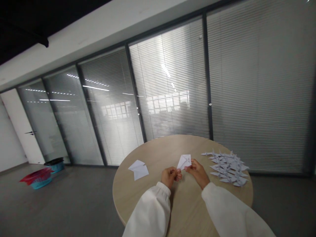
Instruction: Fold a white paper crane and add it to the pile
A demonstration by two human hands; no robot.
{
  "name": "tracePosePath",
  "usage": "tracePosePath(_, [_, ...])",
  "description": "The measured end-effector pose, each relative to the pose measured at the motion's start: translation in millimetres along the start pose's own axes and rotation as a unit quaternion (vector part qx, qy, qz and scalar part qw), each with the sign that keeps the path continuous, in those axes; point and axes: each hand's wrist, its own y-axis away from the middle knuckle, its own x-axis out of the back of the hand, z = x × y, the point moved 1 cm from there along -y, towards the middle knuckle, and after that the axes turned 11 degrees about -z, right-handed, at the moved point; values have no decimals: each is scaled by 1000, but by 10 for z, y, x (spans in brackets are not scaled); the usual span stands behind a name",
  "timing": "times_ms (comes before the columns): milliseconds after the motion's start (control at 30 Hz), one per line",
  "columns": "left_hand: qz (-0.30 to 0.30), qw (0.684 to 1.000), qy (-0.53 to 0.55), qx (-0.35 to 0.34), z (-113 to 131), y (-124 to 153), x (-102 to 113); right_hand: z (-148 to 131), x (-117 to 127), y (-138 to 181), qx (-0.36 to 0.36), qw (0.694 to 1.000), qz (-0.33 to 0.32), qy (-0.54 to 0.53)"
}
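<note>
A folded piece of white paper (184, 161) is held just above a round wooden table (153, 197). My left hand (171, 176) pinches its lower left corner with closed fingers. My right hand (197, 171) grips its right edge, fingers closed too. Both arms wear white sleeves. To the right of my hands lies a heap of several folded white paper cranes (228, 168). To the left lie flat white paper sheets (139, 169), partly folded.
Behind the table runs a glass wall with shut blinds (172, 85) and dark frames. A white door (22, 131) stands far left. On the grey floor at the left sit blue tubs with red and black contents (40, 177).
</note>
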Motion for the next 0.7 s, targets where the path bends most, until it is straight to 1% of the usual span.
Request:
tracePosePath(133, [1,1000,-5,5,8,-1,-11,32,7,-4,4,1000,-1,7])
tracePosePath(300, [10,1000,-24,10,26,2,-15,38,16,-12,9,1000,20,12])
tracePosePath(533, [11,998,-63,-22,63,38,-4,-13,-6,-3,13,1000,10,-15])
tracePosePath(700, [19,998,-62,-21,61,33,-8,19,7,-12,10,1000,17,-8])
